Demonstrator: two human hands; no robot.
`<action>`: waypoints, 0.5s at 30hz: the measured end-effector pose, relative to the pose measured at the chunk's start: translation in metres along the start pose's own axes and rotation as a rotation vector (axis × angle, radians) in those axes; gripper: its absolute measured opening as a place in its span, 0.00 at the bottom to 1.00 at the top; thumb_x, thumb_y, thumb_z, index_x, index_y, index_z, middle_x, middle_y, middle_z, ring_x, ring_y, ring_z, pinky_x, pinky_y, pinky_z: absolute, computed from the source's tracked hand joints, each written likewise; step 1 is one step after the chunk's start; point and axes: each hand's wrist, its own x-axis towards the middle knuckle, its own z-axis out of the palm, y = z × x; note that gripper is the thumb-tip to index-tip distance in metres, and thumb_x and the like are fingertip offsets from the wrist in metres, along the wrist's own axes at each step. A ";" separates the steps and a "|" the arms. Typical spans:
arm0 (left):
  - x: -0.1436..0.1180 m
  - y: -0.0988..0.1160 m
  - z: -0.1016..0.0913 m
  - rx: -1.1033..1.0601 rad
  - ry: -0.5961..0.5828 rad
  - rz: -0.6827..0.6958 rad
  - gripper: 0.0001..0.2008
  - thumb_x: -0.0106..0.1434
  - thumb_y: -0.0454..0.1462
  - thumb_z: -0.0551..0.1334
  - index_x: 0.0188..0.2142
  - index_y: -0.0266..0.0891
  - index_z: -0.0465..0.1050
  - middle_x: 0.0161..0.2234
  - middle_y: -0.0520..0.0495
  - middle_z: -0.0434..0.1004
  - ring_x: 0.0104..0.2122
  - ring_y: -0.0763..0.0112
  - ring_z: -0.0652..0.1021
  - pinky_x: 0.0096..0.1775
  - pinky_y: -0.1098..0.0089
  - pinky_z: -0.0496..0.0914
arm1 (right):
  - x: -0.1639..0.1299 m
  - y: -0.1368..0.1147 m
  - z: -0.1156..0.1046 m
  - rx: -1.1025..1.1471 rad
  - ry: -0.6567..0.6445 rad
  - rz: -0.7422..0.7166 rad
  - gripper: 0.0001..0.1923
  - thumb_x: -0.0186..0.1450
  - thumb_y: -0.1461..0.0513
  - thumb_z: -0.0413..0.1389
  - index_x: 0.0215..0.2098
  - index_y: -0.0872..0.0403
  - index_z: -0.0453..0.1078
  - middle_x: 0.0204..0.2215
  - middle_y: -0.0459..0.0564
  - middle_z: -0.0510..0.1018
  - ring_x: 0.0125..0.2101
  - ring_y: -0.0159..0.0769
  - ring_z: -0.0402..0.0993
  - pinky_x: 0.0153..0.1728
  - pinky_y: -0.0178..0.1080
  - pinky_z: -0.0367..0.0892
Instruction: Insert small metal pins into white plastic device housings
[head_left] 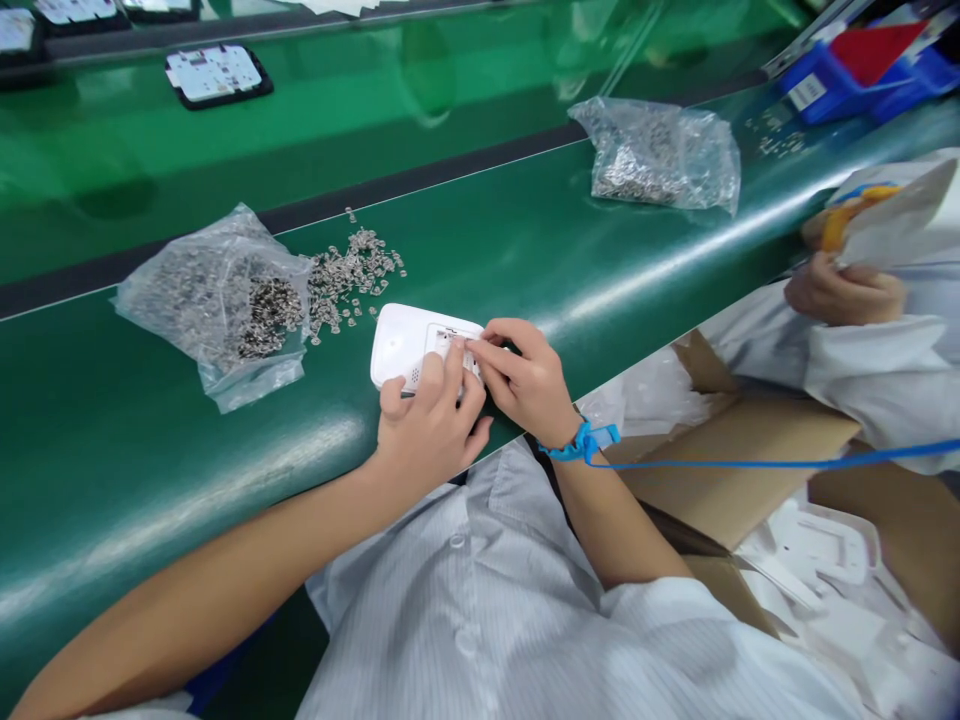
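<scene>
The left hand (431,425) is laid palm down over a white plastic housing (401,345), its fingers bent and spread across the top face; whether the edges are also grasped cannot be told. By the right hand (529,380), which is circled by a blue wrist strap (581,440), the thumb and forefinger are brought close together at the right end of the housing. Whether something small is pinched there is hidden.

The housing is set directly under the hands, near the close edge of the green tabletop (525,245). Its long axis is turned roughly left to right, tilted a little downward to the right. A shallow recess (442,335) is placed toward the right end, so it is reached by the fingertips of both hands, while the left end is left uncovered.

Loose metal pieces (356,265) are scattered beyond the housing and to its left, nearer the left hand. They are spilled beside the mouth of a clear bag (202,280). Another bag (667,160) is placed farther off to the right.

Past it, blue bins (832,85) are seen. Below the tabletop at right, white parts (832,540) are held in a cardboard box (750,460).
</scene>
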 end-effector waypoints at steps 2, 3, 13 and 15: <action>-0.001 0.000 0.000 -0.006 -0.004 0.001 0.17 0.71 0.44 0.56 0.53 0.38 0.72 0.66 0.37 0.67 0.57 0.50 0.71 0.49 0.50 0.53 | -0.001 0.000 0.000 0.004 0.014 -0.013 0.13 0.73 0.64 0.51 0.50 0.47 0.76 0.46 0.54 0.78 0.44 0.41 0.74 0.47 0.49 0.70; -0.001 0.000 0.000 -0.016 -0.011 0.002 0.17 0.71 0.44 0.57 0.53 0.37 0.73 0.66 0.37 0.67 0.57 0.49 0.71 0.49 0.50 0.53 | -0.002 0.000 0.000 0.005 0.011 -0.010 0.14 0.73 0.64 0.52 0.51 0.46 0.76 0.46 0.54 0.78 0.45 0.41 0.75 0.47 0.50 0.70; -0.001 0.001 -0.001 -0.039 -0.053 0.005 0.18 0.72 0.43 0.56 0.56 0.37 0.73 0.67 0.36 0.65 0.56 0.48 0.73 0.49 0.50 0.55 | 0.001 -0.001 -0.001 0.047 -0.056 0.073 0.13 0.73 0.63 0.51 0.48 0.45 0.77 0.47 0.54 0.77 0.45 0.43 0.74 0.47 0.51 0.71; -0.002 0.001 0.000 -0.001 -0.035 0.016 0.19 0.73 0.44 0.54 0.55 0.35 0.73 0.67 0.35 0.65 0.56 0.49 0.72 0.48 0.51 0.54 | 0.000 -0.001 -0.001 0.043 -0.060 0.057 0.13 0.73 0.63 0.51 0.48 0.46 0.77 0.48 0.54 0.76 0.44 0.42 0.74 0.47 0.51 0.71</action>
